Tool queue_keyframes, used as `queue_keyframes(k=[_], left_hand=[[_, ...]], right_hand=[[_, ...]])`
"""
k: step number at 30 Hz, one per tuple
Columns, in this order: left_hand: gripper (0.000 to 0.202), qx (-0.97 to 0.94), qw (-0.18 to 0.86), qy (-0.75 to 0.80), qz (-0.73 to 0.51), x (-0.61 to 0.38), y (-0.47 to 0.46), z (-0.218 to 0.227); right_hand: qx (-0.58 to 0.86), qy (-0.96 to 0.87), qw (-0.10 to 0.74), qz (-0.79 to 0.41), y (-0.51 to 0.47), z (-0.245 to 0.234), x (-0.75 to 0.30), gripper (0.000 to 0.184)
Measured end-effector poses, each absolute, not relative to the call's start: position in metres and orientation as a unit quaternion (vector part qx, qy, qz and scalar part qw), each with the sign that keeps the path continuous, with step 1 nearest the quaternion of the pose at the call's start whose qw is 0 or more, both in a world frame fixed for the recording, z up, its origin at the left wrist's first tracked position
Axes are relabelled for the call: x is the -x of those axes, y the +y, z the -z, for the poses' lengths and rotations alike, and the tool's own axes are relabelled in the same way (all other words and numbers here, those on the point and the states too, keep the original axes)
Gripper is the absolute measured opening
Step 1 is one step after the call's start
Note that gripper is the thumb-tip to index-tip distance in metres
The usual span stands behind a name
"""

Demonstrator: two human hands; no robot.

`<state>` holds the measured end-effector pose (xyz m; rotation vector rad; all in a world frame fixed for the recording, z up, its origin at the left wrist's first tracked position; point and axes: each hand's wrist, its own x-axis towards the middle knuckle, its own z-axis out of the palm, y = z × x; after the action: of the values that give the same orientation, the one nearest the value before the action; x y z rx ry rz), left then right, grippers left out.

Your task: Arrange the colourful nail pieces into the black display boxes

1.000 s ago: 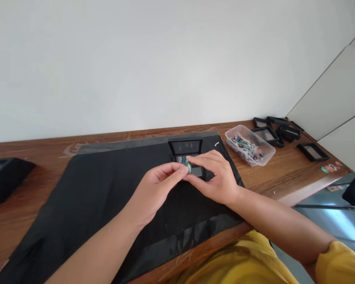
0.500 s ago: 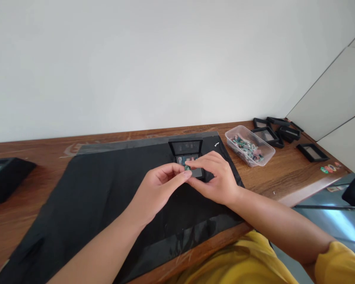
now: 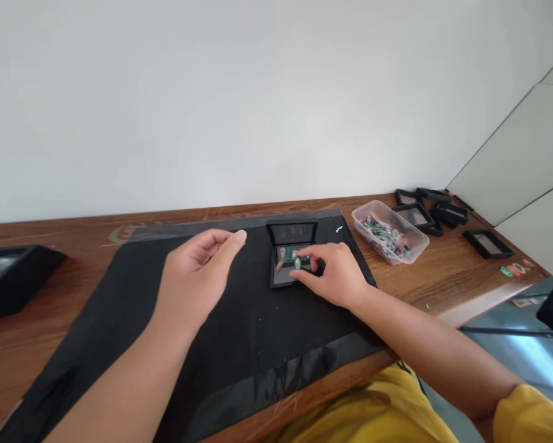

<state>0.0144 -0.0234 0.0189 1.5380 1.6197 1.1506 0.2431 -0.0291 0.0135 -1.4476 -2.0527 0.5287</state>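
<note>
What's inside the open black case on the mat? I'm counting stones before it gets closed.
The open black case holds several small coloured stones; the right hand covers its right part, so no count.

It looked like a small packing or craft workstation in a plain room. A wooden desk [image 3: 446, 280] stood against a bare white wall [image 3: 211, 92], covered by a black mat [image 3: 165, 320]. A clear plastic tub [image 3: 389, 231] held what seemed to be small coloured pieces, and empty black display boxes [image 3: 435, 210] were piled beside it.
</note>
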Motion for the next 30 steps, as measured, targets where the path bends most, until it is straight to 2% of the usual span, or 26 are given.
queue_keyframes(k=[3,7,10,14,23,30], left_hand=[[0.036,-0.558,0.301,0.641,-0.432,-0.013,-0.021,-0.022],[0.039,-0.645,0.250,0.652,-0.311,-0.018,-0.021,-0.024],[0.035,-0.688,0.240,0.638,-0.248,-0.018,-0.020,-0.018],[0.026,-0.721,0.246,0.598,-0.250,-0.016,-0.017,-0.006],[0.033,-0.726,0.267,0.595,-0.219,-0.022,-0.020,-0.008],[0.032,-0.730,0.248,0.586,-0.250,-0.028,-0.022,-0.016]], right_hand=[[0.557,-0.768,0.210,-0.236,-0.025,-0.016,-0.239,0.030],[0.575,-0.757,0.161,-0.265,-0.023,-0.021,-0.235,0.031],[0.575,-0.753,0.162,-0.276,-0.021,-0.021,-0.235,0.031],[0.567,-0.748,0.176,-0.298,-0.019,-0.018,-0.236,0.033],[0.570,-0.745,0.172,-0.302,-0.019,-0.020,-0.238,0.028],[0.558,-0.756,0.183,-0.290,-0.019,-0.016,-0.239,0.021]])
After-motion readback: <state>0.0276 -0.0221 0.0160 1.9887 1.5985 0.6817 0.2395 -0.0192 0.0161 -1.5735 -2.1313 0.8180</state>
